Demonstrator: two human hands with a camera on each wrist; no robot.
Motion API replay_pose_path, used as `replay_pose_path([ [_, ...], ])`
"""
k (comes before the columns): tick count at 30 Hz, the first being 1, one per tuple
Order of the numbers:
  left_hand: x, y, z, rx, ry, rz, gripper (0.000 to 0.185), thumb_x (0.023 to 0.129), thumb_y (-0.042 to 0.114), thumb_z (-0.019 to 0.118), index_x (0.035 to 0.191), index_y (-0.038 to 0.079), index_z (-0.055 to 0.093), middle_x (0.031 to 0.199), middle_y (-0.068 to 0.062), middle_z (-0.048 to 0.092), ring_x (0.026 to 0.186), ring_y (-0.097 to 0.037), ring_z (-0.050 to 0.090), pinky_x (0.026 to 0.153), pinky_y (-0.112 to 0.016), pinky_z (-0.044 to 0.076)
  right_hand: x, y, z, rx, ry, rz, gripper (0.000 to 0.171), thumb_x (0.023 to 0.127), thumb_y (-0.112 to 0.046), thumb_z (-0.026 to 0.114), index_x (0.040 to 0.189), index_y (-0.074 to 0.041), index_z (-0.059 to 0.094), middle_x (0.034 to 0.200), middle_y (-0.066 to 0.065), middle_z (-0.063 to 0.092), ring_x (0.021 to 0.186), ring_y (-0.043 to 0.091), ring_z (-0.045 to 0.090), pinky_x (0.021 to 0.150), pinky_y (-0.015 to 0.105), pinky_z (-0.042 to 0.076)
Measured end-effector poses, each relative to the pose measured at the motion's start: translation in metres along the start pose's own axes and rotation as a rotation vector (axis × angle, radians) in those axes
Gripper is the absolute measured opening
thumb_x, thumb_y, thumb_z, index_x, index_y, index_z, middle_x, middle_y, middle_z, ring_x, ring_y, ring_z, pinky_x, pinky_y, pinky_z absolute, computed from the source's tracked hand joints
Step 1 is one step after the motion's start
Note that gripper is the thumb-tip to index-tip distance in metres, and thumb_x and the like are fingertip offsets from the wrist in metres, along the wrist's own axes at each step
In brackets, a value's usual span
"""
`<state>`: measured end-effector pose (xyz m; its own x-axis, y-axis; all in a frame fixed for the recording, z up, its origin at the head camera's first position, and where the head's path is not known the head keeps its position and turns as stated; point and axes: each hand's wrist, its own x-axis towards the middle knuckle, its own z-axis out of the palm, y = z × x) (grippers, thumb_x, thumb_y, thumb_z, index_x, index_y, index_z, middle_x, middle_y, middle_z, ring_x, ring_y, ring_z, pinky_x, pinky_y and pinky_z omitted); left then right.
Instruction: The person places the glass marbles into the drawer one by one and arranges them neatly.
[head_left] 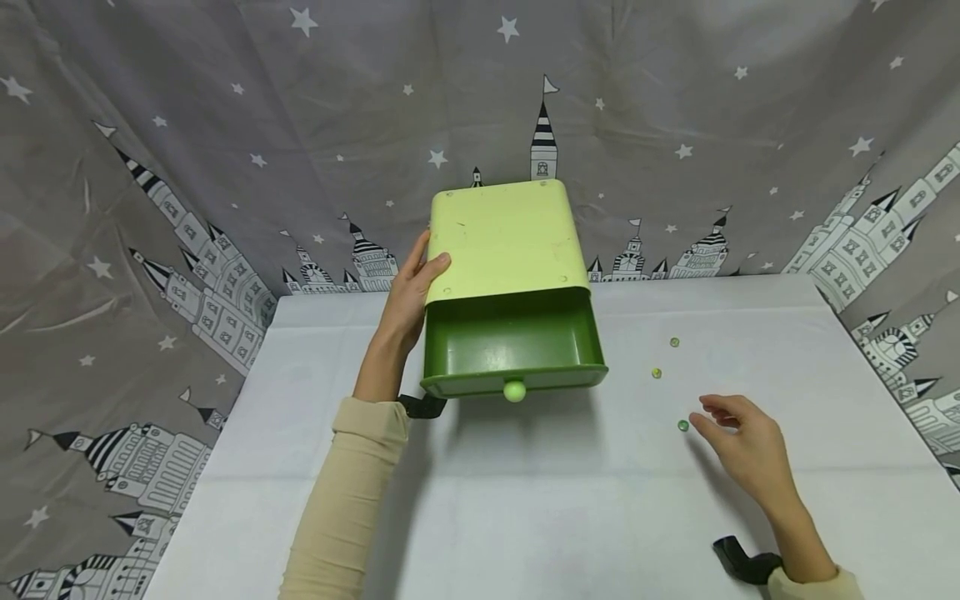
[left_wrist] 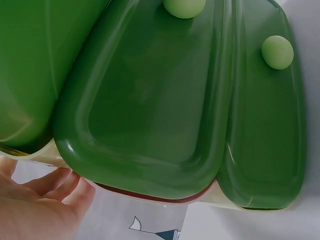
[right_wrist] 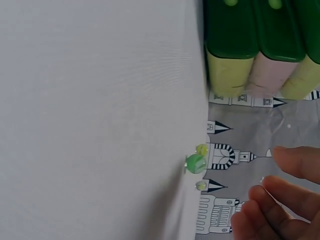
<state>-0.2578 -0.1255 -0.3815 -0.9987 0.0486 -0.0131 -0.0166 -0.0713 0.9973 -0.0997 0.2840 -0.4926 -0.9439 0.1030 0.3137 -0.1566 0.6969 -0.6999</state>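
Drawer cabinet (head_left: 504,237), smooth and round-cornered, stands on a white-covered table (head_left: 525,508), toward its far side. Its top is pale yellow-green, with a faint round mark near each corner and a few light scuffs. The uppermost drawer (head_left: 517,333) is pulled out, glossy dark green inside and catching soft reflections, with a round, light green knob (head_left: 514,391) at the middle of its front. Below it, the left wrist view shows a middle drawer front (left_wrist: 145,110) and a bottom drawer front (left_wrist: 267,135), both dark green, both pushed in. From the right wrist, the cabinet's side walls read as bands: yellow above, pale pink (right_wrist: 271,77) in the middle, yellow below.

The left hand (head_left: 407,304) rests against the cabinet's left side, its thumb over the top edge and its fingers extended along the wall.

On the table to the cabinet's right lie three shiny marbles: a green marble (head_left: 683,426) nearest the person and two yellowish-green marbles (head_left: 656,373) farther back. The right hand (head_left: 742,446) hovers just beside the green one, thumb and forefinger parted, fingers loosely bent, holding nothing.

Behind everything hangs grey fabric (head_left: 480,100) printed with white stars and castles.
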Motion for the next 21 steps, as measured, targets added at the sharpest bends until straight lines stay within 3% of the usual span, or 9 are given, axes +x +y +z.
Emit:
replay_pose_path([
  [4, 0.0, 0.0, 0.0, 0.006, 0.001, 0.001, 0.073, 0.099, 0.037, 0.061, 0.159, 0.032, 0.02, 0.159, -0.002, 0.029, 0.128, -0.023, 0.05, 0.095, -0.037, 0.048, 0.0, 0.003, 0.002, -0.013, -0.036, 0.001, 0.026, 0.085, -0.004, 0.075, 0.107, 0.009, 0.07, 0.097, 0.019, 0.067, 0.086, 0.032, 0.061, 0.07, 0.006, 0.039],
  [13, 0.002, -0.002, -0.001, 0.015, 0.003, -0.005, 0.075, 0.098, 0.039, 0.062, 0.159, 0.031, 0.02, 0.159, -0.001, 0.028, 0.128, -0.022, 0.049, 0.096, -0.038, 0.047, 0.0, 0.009, 0.006, -0.043, -0.08, 0.007, 0.022, 0.084, -0.004, 0.077, 0.102, 0.007, 0.072, 0.088, 0.01, 0.067, 0.079, 0.02, 0.059, 0.067, 0.011, 0.043],
  [21, 0.001, -0.001, 0.0, 0.017, 0.015, -0.011, 0.071, 0.098, 0.038, 0.062, 0.158, 0.036, 0.023, 0.157, -0.002, 0.032, 0.125, -0.023, 0.052, 0.094, -0.036, 0.048, -0.002, 0.013, 0.009, -0.064, -0.156, 0.04, 0.024, 0.085, -0.006, 0.076, 0.104, 0.008, 0.071, 0.089, 0.009, 0.066, 0.081, 0.025, 0.061, 0.066, 0.027, 0.048],
])
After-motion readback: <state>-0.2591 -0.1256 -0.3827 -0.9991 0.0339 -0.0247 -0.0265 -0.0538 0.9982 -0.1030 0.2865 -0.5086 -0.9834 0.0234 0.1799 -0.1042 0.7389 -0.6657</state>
